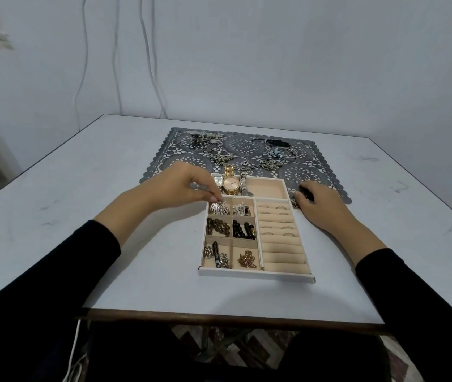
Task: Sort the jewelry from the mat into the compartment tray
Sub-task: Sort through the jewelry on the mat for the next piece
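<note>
Sorting seems about half done: the white compartment tray [255, 277] already holds watches [230, 184], beads and rings, while silver chains [219, 157] and bangles [282, 153] lie on the grey lace-pattern mat [316, 164]. The left hand [189, 186] pinches a silver fan-shaped pendant [219, 207] at the tray's top-left small compartment. The right hand [318, 199] rests beside the tray; I cannot tell whether it grips anything.

Free tray [255, 275] room right of watches [230, 184]
</note>
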Motion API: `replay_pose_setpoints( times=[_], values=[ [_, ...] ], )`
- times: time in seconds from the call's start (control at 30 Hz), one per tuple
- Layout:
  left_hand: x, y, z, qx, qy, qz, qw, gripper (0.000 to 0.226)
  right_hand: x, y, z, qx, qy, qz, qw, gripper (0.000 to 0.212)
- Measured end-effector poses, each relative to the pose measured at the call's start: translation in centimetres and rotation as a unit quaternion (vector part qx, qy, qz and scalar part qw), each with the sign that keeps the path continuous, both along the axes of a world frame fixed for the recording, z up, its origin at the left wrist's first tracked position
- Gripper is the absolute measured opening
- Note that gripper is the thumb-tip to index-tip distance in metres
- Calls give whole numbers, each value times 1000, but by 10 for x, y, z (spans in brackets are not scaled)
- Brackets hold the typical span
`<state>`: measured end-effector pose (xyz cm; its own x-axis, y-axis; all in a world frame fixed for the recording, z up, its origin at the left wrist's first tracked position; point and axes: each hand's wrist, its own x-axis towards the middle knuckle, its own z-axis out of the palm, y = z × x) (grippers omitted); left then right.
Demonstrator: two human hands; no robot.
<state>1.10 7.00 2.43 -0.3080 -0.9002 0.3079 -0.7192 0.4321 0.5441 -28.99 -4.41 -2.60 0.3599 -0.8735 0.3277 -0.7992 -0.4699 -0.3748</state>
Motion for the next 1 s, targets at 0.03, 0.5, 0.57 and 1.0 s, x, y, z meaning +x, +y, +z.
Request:
replay_pose_setpoints(
  times=[0.03, 0.5, 0.57, 1.0],
  values=[
    [1, 0, 1, 6, -2, 0, 1000, 15, 0, 1, 1, 2, 0, -1, 1000, 26],
    [8, -3, 4, 82, 90, 7, 993, 24, 1, 7, 9, 25, -9, -1, 1000, 31],
    [12, -7, 1, 81, 120, 15, 989, 24, 0, 6, 11, 37, -17, -8, 999, 31],
    [19, -75, -28, -7, 22, 179, 984, 25, 14, -40, 25, 10, -103, -29, 994, 26]
  ],
)
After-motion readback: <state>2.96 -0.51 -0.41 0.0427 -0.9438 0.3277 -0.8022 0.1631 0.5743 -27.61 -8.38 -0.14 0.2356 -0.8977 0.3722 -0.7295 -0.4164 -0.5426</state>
